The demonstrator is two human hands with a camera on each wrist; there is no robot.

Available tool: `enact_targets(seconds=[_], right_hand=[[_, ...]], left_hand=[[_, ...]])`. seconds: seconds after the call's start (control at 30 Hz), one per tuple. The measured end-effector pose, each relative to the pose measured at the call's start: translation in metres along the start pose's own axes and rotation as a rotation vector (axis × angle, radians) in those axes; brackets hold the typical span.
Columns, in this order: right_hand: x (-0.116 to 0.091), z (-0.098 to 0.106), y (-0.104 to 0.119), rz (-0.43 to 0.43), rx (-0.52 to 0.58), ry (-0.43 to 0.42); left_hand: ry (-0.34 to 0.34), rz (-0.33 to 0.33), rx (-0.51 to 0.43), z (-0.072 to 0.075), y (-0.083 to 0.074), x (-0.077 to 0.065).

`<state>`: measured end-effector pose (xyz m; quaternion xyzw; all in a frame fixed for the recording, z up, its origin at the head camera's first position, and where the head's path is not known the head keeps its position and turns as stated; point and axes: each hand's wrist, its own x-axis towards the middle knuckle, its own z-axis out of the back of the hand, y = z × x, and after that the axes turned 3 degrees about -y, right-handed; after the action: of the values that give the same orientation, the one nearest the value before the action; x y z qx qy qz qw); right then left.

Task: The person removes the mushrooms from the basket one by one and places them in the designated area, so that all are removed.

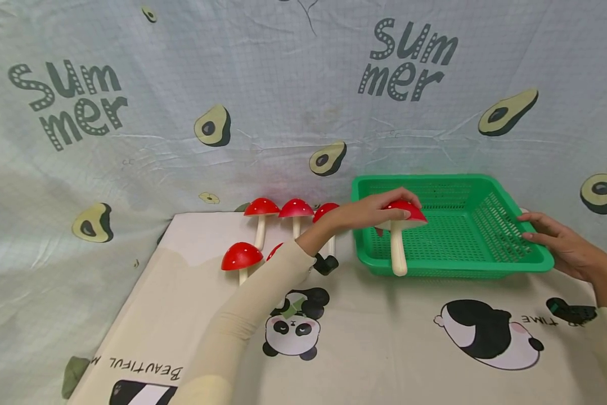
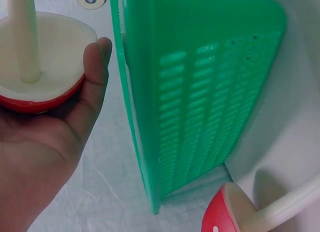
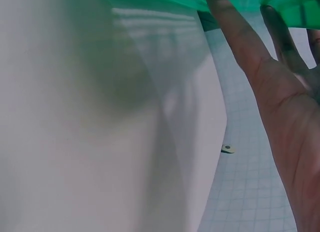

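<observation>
My left hand (image 1: 366, 212) grips a red toy mushroom (image 1: 398, 247) with white dots by its cap. The pale stem hangs down over the left front rim of a green plastic basket (image 1: 500, 266). In the left wrist view, the thumb and palm lie around the cap (image 2: 60, 47), beside the basket's slotted wall (image 2: 142, 117). At the basket's right end, fingertips of my right hand (image 1: 561, 244) rest on the rim. Its fingers look fairly straight against the green edge in the right wrist view.
Left of the basket stand several more red-capped mushrooms (image 1: 261, 207), some partly hidden behind the left arm. One mushroom (image 2: 220, 214) also shows low in the left wrist view. The panda-printed tablecloth (image 1: 374, 349) covers the table; an avocado-printed sheet (image 1: 262, 101) hangs behind.
</observation>
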<state>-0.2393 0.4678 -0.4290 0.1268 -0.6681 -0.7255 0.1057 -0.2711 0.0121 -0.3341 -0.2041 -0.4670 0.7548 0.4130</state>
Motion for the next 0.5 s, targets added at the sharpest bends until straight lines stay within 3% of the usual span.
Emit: enact_targets(seconds=[0.3, 0.5], right_hand=[[0.001, 0.000, 0.000, -0.014, 0.024, -0.005], [0.002, 0.001, 0.000, -0.012, 0.040, 0.002]], left_hand=[[0.001, 0.030, -0.011, 0.002, 0.004, -0.009], [0.048, 0.043, -0.003, 0.011, 0.005, -0.014]])
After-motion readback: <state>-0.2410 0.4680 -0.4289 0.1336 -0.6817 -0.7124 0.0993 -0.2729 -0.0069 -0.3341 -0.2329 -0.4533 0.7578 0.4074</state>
